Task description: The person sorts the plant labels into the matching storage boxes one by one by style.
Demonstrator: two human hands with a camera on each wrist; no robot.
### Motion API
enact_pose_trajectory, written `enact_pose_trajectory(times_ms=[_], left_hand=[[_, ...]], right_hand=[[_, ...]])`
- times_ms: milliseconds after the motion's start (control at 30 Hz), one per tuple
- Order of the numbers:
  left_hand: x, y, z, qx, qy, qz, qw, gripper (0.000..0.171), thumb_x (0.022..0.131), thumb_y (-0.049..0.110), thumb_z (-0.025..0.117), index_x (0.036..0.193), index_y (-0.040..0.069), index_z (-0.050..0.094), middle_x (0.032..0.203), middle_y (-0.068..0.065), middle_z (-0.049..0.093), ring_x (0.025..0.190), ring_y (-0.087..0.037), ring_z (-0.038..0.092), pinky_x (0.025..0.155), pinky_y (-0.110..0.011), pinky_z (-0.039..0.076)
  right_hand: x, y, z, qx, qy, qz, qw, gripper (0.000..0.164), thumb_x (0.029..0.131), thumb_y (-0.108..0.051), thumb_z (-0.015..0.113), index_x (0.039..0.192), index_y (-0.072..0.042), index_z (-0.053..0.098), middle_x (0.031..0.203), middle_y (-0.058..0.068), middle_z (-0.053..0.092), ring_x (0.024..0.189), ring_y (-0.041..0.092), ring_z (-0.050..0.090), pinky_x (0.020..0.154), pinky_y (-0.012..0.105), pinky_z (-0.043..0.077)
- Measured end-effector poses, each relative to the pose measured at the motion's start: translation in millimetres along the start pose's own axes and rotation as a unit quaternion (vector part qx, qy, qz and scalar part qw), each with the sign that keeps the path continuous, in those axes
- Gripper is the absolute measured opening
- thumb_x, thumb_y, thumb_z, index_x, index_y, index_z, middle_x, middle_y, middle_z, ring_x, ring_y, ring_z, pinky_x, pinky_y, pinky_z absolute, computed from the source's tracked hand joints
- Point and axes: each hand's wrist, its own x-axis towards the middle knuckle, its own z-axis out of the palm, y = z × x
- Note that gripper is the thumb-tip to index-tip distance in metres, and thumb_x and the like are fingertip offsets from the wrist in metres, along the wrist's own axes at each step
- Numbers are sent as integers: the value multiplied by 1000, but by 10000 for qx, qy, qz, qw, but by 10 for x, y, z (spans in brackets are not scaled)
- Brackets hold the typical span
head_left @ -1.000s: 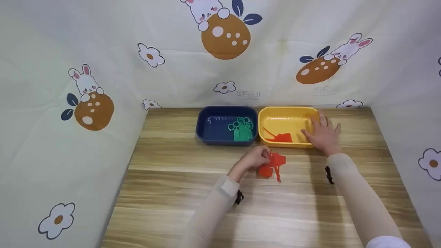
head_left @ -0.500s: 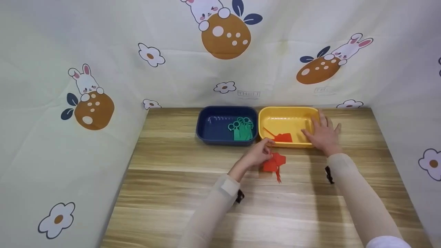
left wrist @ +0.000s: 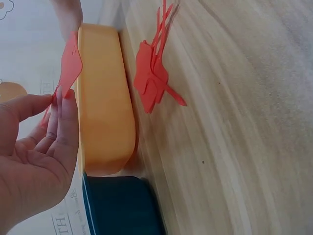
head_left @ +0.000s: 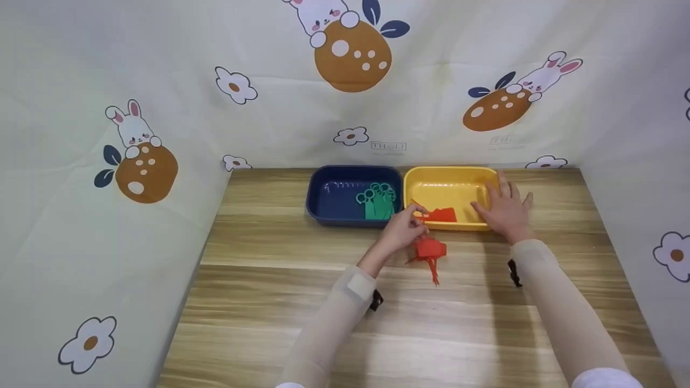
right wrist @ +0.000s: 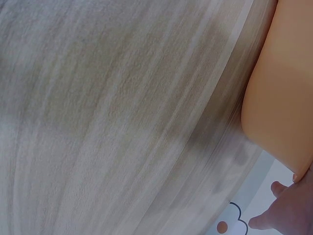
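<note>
My left hand (head_left: 401,231) pinches a thin red zip-tie tag (left wrist: 71,63) between thumb and fingertips, over the front wall of the yellow bin (head_left: 458,227). More red zip-tie tags (head_left: 443,215) lie inside that bin. A small pile of red tags (head_left: 430,248), thin tails pointing towards me, sits on the table just in front of it. My right hand (head_left: 508,215) rests on the bin's right rim with fingers spread, thumb on the inner side; the right wrist view catches only some fingers (right wrist: 279,215) past the bin's corner.
Against the yellow bin's left side stands a dark blue bin (head_left: 334,203) holding several green looped tags (head_left: 381,206). Both bins stand near the back edge of the wood-grain table (head_left: 269,291). Printed cloth (head_left: 280,124) hangs behind and at both sides.
My left hand has lifted a red tag from the pile and moved up and slightly right to the yellow bin's front rim. The pile is smaller. My right hand stays put.
</note>
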Motion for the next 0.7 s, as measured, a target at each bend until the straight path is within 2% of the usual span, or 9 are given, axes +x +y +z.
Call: enact_pose_trajectory(times_ms=[133, 300, 367, 467, 533, 700], left_hand=[[29, 59, -14, -356, 100, -142, 9992, 29, 94, 0, 61, 123, 2, 58, 89, -13, 74, 72, -12, 69, 70, -28, 61], [70, 98, -33, -528, 258, -186, 9981, 22, 95, 2, 62, 117, 0, 60, 86, -13, 75, 73, -20, 72, 79, -46, 61], [94, 106, -45, -502, 348, -189, 9980, 19, 95, 4, 62, 114, 0, 61, 85, -12, 76, 72, -20, 72, 78, -45, 61], [142, 126, -66, -491, 474, -245, 9974, 12, 95, 6, 63, 107, 2, 63, 85, -11, 76, 67, -14, 69, 72, -34, 62], [172, 139, -84, -521, 518, -287, 9969, 9, 96, 6, 62, 104, 2, 64, 88, -11, 76, 70, -19, 72, 70, -30, 61], [230, 161, -107, -774, 649, -353, 9943, 6, 98, 8, 60, 101, 3, 64, 96, -17, 76, 84, -35, 74, 81, -47, 60]], right_hand=[[-3, -2, -4, 7, -29, 11, 10000, 79, 99, -59, 41, 158, -8, 24, 168, 17, -3, 146, 55, 13, 106, 84, -2], [4, -3, -7, -4, -92, 38, 10000, 80, 99, -60, 40, 158, -9, 22, 168, 17, -3, 147, 55, 12, 107, 84, -3], [11, -2, -6, -2, -96, 44, 9999, 81, 99, -61, 40, 158, -9, 22, 168, 17, -4, 147, 55, 11, 107, 84, -3], [23, 7, 3, 9, -80, 47, 10000, 81, 99, -62, 39, 158, -9, 22, 168, 17, -3, 146, 56, 11, 107, 84, -3], [26, 12, 9, 4, -69, 40, 10000, 82, 98, -62, 39, 158, -9, 22, 168, 17, -4, 146, 56, 12, 106, 84, -3], [12, 16, 10, 10, -38, 14, 10000, 81, 99, -62, 40, 157, -8, 25, 168, 16, -3, 146, 56, 13, 106, 84, -2]])
